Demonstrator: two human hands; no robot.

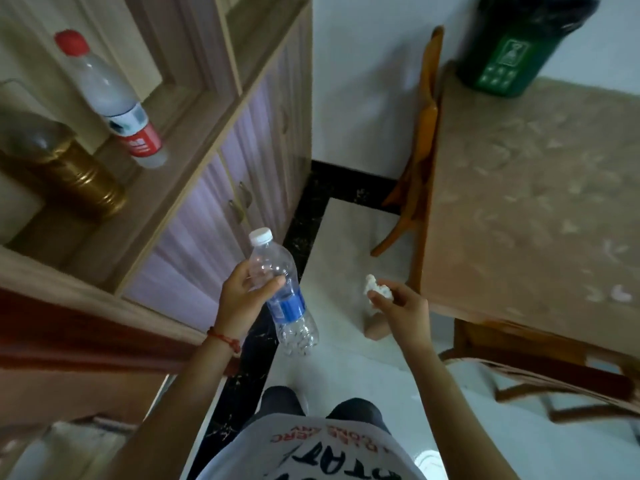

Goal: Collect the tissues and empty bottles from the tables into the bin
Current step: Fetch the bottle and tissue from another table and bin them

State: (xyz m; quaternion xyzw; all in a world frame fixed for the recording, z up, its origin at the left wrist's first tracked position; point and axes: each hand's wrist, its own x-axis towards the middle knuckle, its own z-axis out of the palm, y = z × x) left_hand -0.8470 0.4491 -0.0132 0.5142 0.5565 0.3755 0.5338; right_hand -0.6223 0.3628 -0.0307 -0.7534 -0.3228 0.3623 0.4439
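— Bottles first: what sits furthest out from the green bin [512,53]?

— On the wooden shelf unit [207,140], far to the bin's left, a red-capped bottle [114,98] stands tilted in the view, with a gold-coloured jar [76,178] just beside it, further from the bin.

— And the hands?

— Nearer the bin but well below it, the left hand [242,299] has its grip curled round the upper body of a clear bottle [280,289] with a white cap and blue label; thumb and fingers wrap it, and it hangs tilted over the floor.

— The other hand?

— The right hand [398,306], closer still to the bin's side, pinches a crumpled white tissue [374,289] between its fingertips, grip closed on it, held in the air just short of the desk's near corner.

— Where is the bin itself?

— It stands on the far end of the desk [536,209], by the wall, lined with a dark bag. A wooden chair [415,161] leans at the desk's left edge, below the bin.
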